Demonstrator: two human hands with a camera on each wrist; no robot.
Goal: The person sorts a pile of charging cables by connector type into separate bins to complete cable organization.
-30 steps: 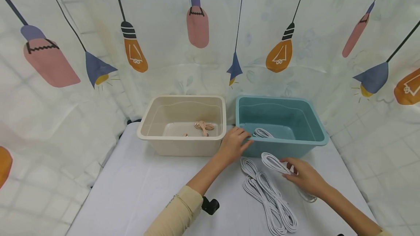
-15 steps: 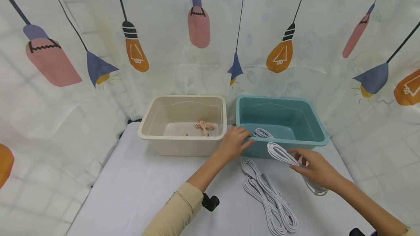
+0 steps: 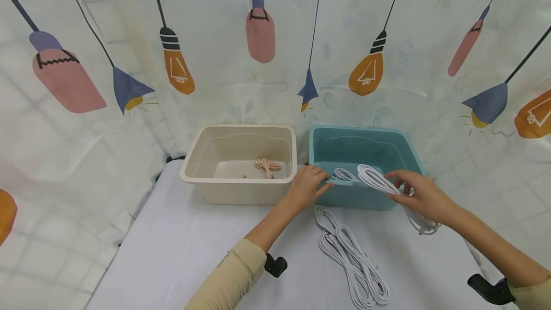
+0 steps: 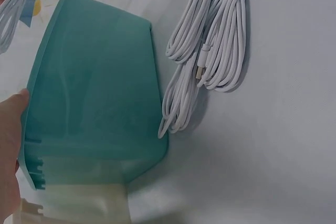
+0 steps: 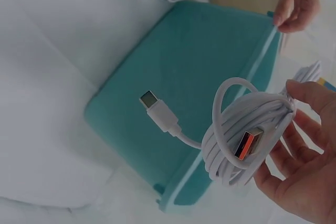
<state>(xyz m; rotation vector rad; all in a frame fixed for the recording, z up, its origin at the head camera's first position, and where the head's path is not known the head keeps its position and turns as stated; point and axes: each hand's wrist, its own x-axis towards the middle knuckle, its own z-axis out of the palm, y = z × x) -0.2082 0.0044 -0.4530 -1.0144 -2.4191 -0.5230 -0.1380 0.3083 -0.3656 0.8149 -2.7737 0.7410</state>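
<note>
In the head view my right hand [image 3: 424, 197] pinches a coiled white USB cable [image 3: 375, 179] over the front rim of the teal bin [image 3: 357, 199]. Up close in the right wrist view, a flat USB plug [image 5: 249, 144] with orange inside lies against the coil, and a smaller plug [image 5: 160, 115] sticks out on a loose end. My left hand [image 3: 306, 188] grips the teal bin's front left corner, thumb outside and fingertips over the rim. One white coiled cable [image 3: 345, 174] lies inside that bin, partly hidden by its front wall.
Several white coiled cables [image 3: 353, 262] lie in a pile on the white-covered table in front of the teal bin. To the left stands a beige bin [image 3: 241, 194] with a tied beige cable [image 3: 268, 166] inside. A lamp-patterned curtain [image 3: 215, 99] hangs behind both.
My right hand has raised the white USB cable from just above the table, up and slightly right, to the height of the teal bin's rim. The left hand has stayed at the corner.
</note>
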